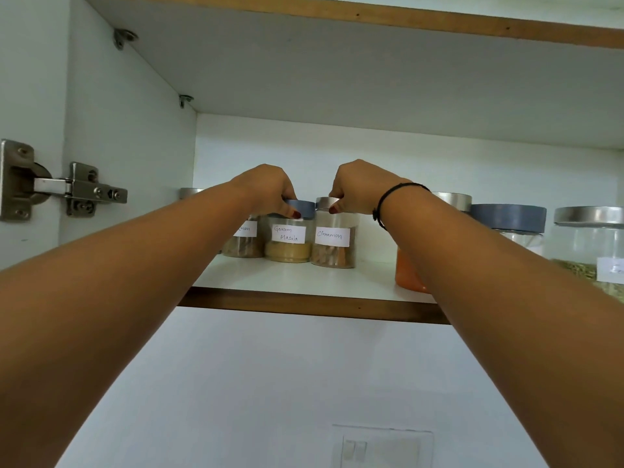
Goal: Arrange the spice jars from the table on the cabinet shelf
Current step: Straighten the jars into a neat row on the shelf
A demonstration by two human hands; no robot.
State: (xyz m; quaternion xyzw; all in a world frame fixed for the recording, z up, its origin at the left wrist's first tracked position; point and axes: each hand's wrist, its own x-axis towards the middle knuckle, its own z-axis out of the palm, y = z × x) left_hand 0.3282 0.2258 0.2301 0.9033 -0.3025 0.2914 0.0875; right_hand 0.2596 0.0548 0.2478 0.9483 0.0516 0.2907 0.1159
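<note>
Both my arms reach up to the white cabinet shelf [304, 276]. My left hand [266, 190] grips the blue lid of the Garam Masala jar [288, 243], which stands on the shelf with yellow-brown powder in it. My right hand [361, 189] grips the steel lid of the Cinnamon jar [332, 246], which stands right beside it. Another labelled jar [243, 241] of brown spice stands to their left, half hidden behind my left wrist. Behind my right forearm stands a jar of orange powder [407, 271].
At the right of the shelf stand a blue-lidded jar [510, 219] and a steel-lidded jar [589, 248] of greenish seeds. One more steel lid [189, 193] shows at the far left. A door hinge [64, 185] sits on the left cabinet wall. A wall switch [381, 447] is below.
</note>
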